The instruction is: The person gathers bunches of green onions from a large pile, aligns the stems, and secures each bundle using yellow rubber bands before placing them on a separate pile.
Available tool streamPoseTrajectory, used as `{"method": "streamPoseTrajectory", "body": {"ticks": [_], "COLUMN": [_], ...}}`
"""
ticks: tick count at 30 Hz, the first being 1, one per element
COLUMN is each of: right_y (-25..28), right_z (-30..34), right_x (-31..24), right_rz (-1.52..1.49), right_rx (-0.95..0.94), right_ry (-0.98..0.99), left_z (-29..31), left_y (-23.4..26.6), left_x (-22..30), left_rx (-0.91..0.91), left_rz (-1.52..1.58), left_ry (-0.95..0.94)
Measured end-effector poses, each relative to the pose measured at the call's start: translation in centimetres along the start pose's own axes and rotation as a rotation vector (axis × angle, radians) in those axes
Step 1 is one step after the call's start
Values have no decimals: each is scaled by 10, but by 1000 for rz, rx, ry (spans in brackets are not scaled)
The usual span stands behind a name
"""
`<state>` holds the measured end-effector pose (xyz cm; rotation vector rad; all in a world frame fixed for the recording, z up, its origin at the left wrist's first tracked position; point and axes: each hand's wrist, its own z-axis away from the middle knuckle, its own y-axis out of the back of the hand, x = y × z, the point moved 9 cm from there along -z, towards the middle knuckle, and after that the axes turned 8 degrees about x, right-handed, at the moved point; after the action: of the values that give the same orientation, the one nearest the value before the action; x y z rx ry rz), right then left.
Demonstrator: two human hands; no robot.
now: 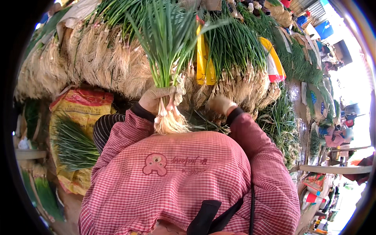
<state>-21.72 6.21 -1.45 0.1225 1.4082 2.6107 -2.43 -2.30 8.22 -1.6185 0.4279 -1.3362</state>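
My left hand [163,98], in a pale glove, is closed round a bunch of spring onions [164,62] just above the bulbs. The bunch stands upright before my chest, green leaves up, small pinkish-white bulbs and pale roots hanging below the hand. Off to the right, my right hand [220,105], also pale-gloved, is close to the roots of a heap of spring onions [239,51]. That hand is smeared by motion, so its fingers and anything in them cannot be made out.
More rooty spring onions [102,58] are heaped along the left. A yellow sack [76,113] lies at the left with a green bundle [74,143] on it. Yellow packaging [205,58] sticks up between the heaps. Loose greens [280,121] lie at the right, where people work farther off.
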Motion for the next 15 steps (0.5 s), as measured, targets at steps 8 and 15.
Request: {"method": "streamPoseTrajectory", "body": {"ticks": [8, 15], "right_y": [18, -3], "right_z": [-134, -35], "right_x": [90, 36], "right_rz": [-520, -634], "right_rx": [465, 562], "right_ry": [-229, -84], "left_z": [-41, -27], "left_y": [10, 50], "left_x": [-16, 1], "left_rx": [-45, 371], "left_rz": [156, -168], "left_ry": [151, -92]}}
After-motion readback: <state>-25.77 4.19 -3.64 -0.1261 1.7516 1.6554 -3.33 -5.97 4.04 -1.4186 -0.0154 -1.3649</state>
